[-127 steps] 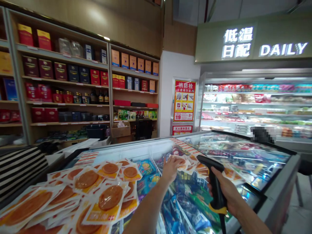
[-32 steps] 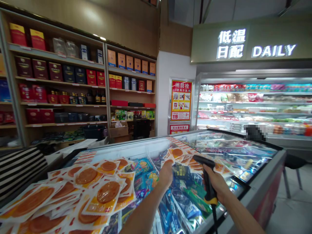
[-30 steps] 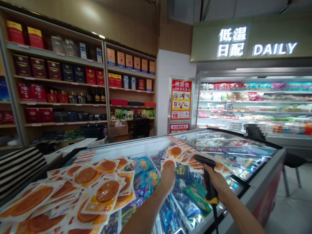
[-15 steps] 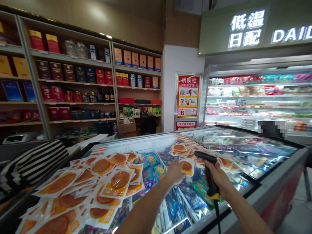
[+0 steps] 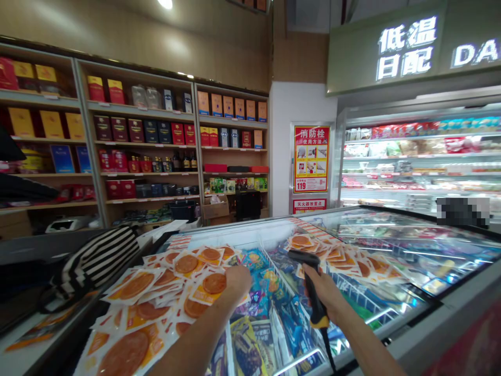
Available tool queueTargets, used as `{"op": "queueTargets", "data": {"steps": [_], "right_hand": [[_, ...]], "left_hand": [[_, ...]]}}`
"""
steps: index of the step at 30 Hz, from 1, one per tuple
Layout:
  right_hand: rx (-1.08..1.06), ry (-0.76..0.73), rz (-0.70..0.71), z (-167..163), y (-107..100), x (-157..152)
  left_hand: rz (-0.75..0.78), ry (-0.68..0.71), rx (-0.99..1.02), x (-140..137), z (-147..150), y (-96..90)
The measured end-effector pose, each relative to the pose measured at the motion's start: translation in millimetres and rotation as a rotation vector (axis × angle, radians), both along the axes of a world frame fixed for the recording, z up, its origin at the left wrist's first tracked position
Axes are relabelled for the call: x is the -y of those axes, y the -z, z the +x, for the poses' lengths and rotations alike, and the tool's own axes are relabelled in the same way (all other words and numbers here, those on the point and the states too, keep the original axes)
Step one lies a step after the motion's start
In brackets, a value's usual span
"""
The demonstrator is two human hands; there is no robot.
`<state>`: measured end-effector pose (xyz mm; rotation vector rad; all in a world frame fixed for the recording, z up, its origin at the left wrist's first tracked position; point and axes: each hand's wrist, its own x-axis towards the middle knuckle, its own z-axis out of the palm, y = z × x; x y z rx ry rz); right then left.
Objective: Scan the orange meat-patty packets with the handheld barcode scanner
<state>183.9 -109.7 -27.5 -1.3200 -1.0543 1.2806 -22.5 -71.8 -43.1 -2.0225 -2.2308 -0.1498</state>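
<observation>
My left hand (image 5: 238,283) is over the right edge of the left pile, at a clear packet (image 5: 214,283) with a round orange-brown slice inside. Its fingers are turned away from me, so I cannot tell whether they grip the packet. My right hand (image 5: 325,292) is wrapped round the handle of a black and yellow barcode scanner (image 5: 313,292), whose cord hangs down. Many similar packets (image 5: 135,286) are heaped on the left of the freezer's glass top. More flat packets (image 5: 340,258) lie spread out beyond the scanner.
Under the glass of the chest freezer (image 5: 395,312) are colourful bags and wire dividers. A black-and-white striped bag (image 5: 102,256) sits at the left. Shelves of boxes (image 5: 151,133) line the back wall, and a lit chiller (image 5: 422,156) stands at the right.
My left hand has moved left from the far packets to the left pile. My right hand has shifted left with the scanner. The view has turned a little left.
</observation>
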Motion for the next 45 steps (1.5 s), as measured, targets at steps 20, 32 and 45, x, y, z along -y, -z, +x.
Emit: {"op": "queueTargets", "data": {"steps": [20, 32, 45], "right_hand": [[-0.058, 0.001, 0.012, 3.7, -10.9, 10.2], [-0.114, -0.108, 0.004, 6.2, -12.5, 14.7], [-0.086, -0.095, 0.017, 19.0, -11.5, 9.1]], "left_hand": [[0.202, 0.026, 0.556, -47.2, -12.7, -17.4], [0.401, 0.134, 1.463, -80.6, 12.5, 6.6], [0.526, 0.174, 1.527, -97.2, 38.1, -5.4]]}}
